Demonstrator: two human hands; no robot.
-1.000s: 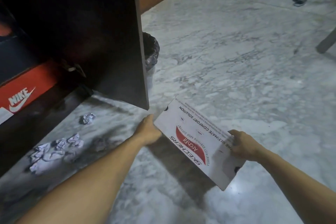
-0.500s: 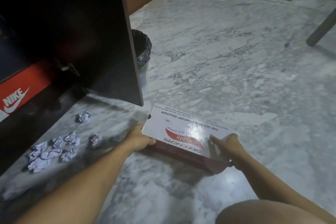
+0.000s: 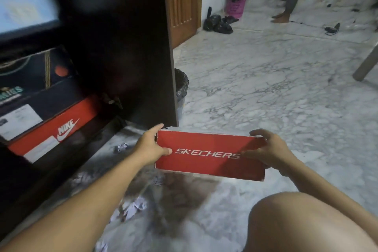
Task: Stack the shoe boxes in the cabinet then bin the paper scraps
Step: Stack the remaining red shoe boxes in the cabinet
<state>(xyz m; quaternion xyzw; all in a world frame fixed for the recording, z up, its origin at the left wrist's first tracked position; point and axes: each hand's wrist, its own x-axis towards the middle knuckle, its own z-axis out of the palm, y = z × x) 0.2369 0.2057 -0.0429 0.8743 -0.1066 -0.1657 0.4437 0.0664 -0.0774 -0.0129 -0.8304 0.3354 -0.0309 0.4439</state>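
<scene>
I hold the red Skechers shoe box [image 3: 208,154] off the marble floor [image 3: 266,92] by its ends, my left hand [image 3: 152,147] and right hand [image 3: 266,152] both gripping it. The cabinet [image 3: 122,47] beside it holds a Nike box [image 3: 57,129]; paper scraps [image 3: 131,209] lie below.

A single head-worn wide-angle view looks forward and down from low over the marble floor [image 3: 266,88], close to the person's own forearms and bare knee [image 3: 306,223]. The open cabinet [image 3: 122,47] fills ten o'clock at close range; the room recedes toward one o'clock. No second view is given.
</scene>
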